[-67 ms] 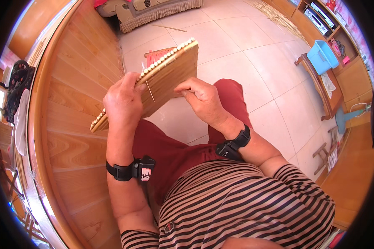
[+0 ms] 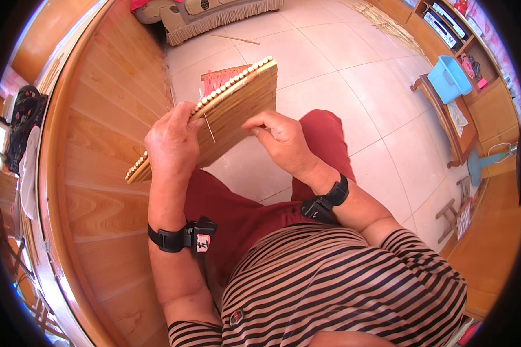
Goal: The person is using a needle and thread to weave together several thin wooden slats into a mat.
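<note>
A flat panel of pale stalks [image 2: 240, 107], laid side by side and joined, is held tilted above my lap. Its row of round cut ends runs along the upper edge. My left hand [image 2: 172, 137] is closed round that edge, thumb on the near face and fingers over the back. Beside the left thumb, a thin straight needle-like piece [image 2: 210, 128] stands out from the panel's face. Just right of the panel, my right hand [image 2: 281, 139] is closed in a pinch, thumb against forefinger. What it pinches, if anything, is too fine to make out.
A wooden panelled surface [image 2: 107, 191] rises close on my left. Behind the stalk panel is a low wooden piece with red strands [image 2: 220, 78]. A blue bin [image 2: 447, 80] stands on a wooden table at right. Loose stalks [image 2: 388, 26] lie on the far floor.
The stalk panel and my left hand have shifted very slightly. My right knee has moved a little to the right. The right hand keeps its pinch almost in place.
</note>
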A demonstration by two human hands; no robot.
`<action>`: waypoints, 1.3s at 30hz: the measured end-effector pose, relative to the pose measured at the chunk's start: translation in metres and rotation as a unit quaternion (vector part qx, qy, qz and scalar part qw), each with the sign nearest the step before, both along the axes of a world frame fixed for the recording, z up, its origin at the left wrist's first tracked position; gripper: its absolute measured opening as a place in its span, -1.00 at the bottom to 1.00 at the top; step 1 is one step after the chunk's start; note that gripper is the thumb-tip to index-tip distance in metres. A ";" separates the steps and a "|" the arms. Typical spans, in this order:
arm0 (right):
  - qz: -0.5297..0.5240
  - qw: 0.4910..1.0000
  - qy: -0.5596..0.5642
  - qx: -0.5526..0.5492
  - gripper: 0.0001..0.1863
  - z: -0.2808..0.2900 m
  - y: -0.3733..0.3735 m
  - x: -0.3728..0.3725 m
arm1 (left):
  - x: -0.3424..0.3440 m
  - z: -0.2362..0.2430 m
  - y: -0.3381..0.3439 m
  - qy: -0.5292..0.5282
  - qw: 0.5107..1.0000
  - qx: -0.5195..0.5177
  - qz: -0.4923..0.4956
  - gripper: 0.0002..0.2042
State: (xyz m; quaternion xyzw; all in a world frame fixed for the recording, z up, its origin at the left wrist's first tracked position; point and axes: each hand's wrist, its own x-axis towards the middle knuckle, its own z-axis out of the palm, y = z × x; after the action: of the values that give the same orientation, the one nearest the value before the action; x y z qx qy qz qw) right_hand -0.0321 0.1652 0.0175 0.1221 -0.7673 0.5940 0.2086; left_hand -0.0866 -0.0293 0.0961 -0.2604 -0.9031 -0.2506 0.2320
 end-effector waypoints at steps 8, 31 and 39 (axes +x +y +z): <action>0.082 0.933 -0.287 -0.200 -0.83 -0.052 0.003 -0.032 | -0.041 -0.090 0.020 -0.133 0.989 -0.040 -0.040 -0.82; 0.018 0.941 -0.244 -0.236 -0.70 -0.138 0.027 -0.049 | -0.022 -0.172 0.095 -0.088 0.993 -0.063 0.037 -0.81; -0.045 0.983 -0.156 -0.086 -0.68 -0.137 0.025 -0.034 | -0.023 -0.172 0.095 -0.082 0.988 -0.116 0.066 -0.82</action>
State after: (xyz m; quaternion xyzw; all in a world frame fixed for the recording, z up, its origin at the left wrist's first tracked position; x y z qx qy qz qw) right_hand -0.0656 0.1904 -0.1198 -0.0250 -0.7409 0.6599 0.1224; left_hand -0.1100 0.0657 -0.0757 -0.2036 -0.9573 -0.1488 0.1415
